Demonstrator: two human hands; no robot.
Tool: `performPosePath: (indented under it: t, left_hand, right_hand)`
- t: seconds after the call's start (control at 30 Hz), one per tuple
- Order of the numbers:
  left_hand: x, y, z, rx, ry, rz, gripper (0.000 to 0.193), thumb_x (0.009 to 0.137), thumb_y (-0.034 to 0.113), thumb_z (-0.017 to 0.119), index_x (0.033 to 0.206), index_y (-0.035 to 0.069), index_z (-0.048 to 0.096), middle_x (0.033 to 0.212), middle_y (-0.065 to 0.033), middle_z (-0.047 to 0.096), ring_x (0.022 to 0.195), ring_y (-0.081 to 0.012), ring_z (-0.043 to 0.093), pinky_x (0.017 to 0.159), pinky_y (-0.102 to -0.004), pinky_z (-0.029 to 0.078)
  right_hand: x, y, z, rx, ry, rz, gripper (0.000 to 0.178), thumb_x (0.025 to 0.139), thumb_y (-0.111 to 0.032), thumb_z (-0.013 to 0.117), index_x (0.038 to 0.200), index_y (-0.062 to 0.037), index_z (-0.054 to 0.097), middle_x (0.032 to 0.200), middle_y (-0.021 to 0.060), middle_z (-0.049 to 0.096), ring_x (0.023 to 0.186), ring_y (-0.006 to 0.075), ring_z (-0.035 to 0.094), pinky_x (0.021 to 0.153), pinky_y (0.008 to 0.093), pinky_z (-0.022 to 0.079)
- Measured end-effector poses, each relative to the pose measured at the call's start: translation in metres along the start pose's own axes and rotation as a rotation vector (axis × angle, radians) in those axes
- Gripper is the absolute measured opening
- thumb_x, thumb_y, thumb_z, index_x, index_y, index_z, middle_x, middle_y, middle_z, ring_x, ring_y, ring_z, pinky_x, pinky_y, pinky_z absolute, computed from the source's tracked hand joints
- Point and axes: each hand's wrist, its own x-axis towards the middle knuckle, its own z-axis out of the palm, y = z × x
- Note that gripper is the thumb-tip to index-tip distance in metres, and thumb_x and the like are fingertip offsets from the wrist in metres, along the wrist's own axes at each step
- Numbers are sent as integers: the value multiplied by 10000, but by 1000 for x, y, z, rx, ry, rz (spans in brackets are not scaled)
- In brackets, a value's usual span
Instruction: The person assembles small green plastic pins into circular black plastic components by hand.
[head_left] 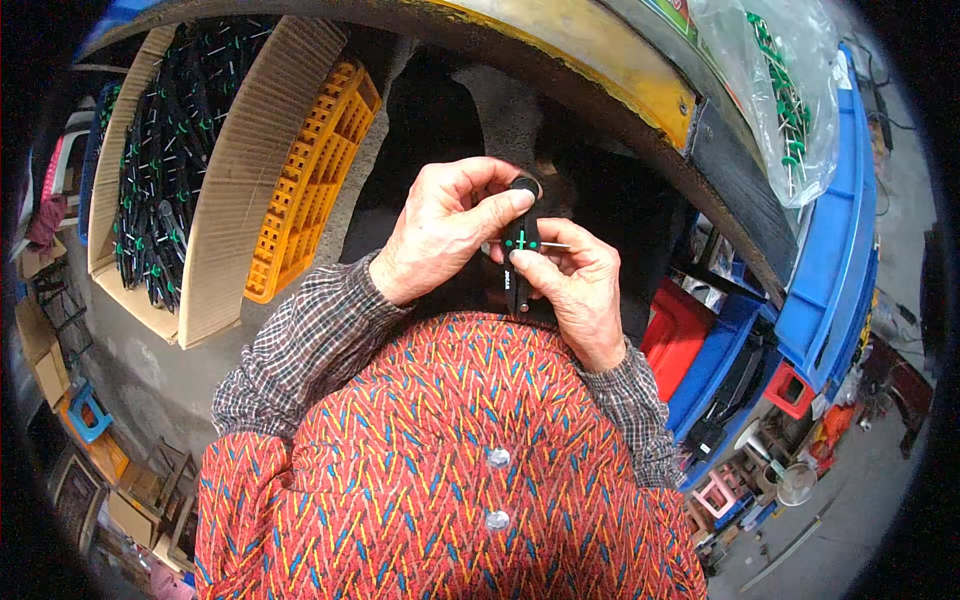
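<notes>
Held upright in front of my chest is a slim black tool-like piece [523,219] with a rounded top end. Small green parts [521,241] form a cross near its middle, and a thin metal rod [553,244] sticks out to the right. My left hand [437,230] pinches the top end between thumb and fingers. Lower down, my right hand [579,285] is closed on its right side, the thumb pressing just below the green parts. The fingers behind the piece are partly hidden.
On the left stands a cardboard box [212,190] full of similar black pieces with green parts, beside a yellow plastic crate [310,180]. A worn table edge [610,85] curves ahead. A clear bag [805,150] of green-and-metal parts and blue bins [828,270] are at right.
</notes>
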Motion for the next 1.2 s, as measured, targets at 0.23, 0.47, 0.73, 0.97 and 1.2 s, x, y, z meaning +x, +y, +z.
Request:
performPosePath:
  t: [0.23,0.47,0.73,0.97,1.2]
  left_hand:
    - [-1,0,0,3,12,-8,206,919,158,611,1023,-19,626,816,-29,639,663,-64,583,546,-201,497]
    - [0,-1,-1,27,18,-14,206,908,154,626,1005,-28,627,807,-32,638,631,-71,579,526,-209,491]
    - [2,-4,-2,37,23,-24,217,907,160,628,1001,-35,626,775,-38,635,617,-75,577,521,-211,489]
    - [2,-6,-3,2,16,-30,236,913,165,620,1040,-34,615,787,-32,636,627,-72,580,521,-207,489]
    - [3,-6,-5,17,28,-10,259,908,165,628,1066,-39,604,823,-34,633,648,-76,590,522,-206,492]
  right_hand:
    - [-2,-2,2,8,2,17,217,859,-24,648,1071,16,627,943,78,693,815,81,637,685,199,512]
    - [3,0,-4,-103,-25,33,188,874,-47,643,1049,18,628,927,85,697,785,85,644,666,204,518]
    - [3,0,2,-50,24,24,192,874,-48,641,1052,22,621,911,86,699,775,68,640,634,181,499]
    - [1,7,1,-44,34,16,240,851,-31,664,1079,16,607,937,83,699,726,31,602,584,160,464]
    - [1,8,-2,-38,64,29,281,834,-15,676,1098,19,585,909,51,673,713,28,577,591,155,463]
